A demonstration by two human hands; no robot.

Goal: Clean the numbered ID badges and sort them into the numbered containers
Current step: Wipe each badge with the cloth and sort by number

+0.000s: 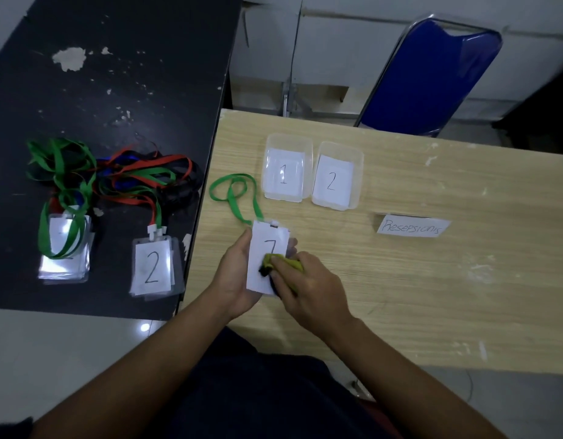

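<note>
Head view, looking down: held in the left hand (234, 274), fingers curled round its left edge and underside, a clear-sleeved ID badge (269, 243) just above the near part of a light wooden table (463, 280). Pressed against the lower face of the ID badge, a yellow-green cloth (285, 262) pinched in the curled fingers of the right hand (308, 286), covering part of a handwritten digit, not readable for certain. Clipped to the top of the ID badge, a green lanyard (236, 198) looped flat on the wood beyond it. Farther beyond the ID badge, two clear plastic containers close side by side: the left container (289, 136) lined with paper marked "1", the right container (358, 185) with paper marked "2". To the right of the ID badge, well apart, a folded paper sign (411, 226) hand-lettered "Resepsionis". To the left of the ID badge, on an adjoining black table (115, 90) with chipped paint, a small stack of badges (152, 267) topped by a card reading "2", clipped to red and green straps. Farther left again, a second stack (65, 264) crossed by green straps, its number hidden. Behind both stacks, a tangle of lanyards (131, 175) in green, red, blue and black. Far beyond the ID badge, past the wooden table's far edge, a blue chair (432, 77) with a metal frame.
</note>
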